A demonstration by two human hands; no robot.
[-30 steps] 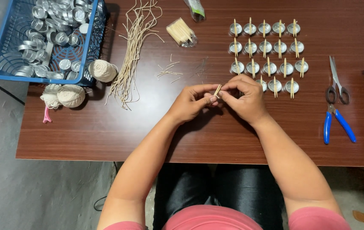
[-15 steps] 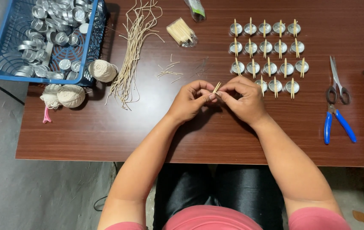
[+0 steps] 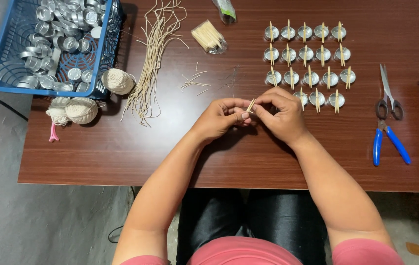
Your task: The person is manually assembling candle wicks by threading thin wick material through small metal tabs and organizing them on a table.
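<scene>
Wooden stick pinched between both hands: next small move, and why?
Probably carry the wooden stick to the open spot left of the bottom row of metal cups. Left hand and right hand pinch it above the table. That row has three cups; the rows above have five, each with sticks across.
</scene>
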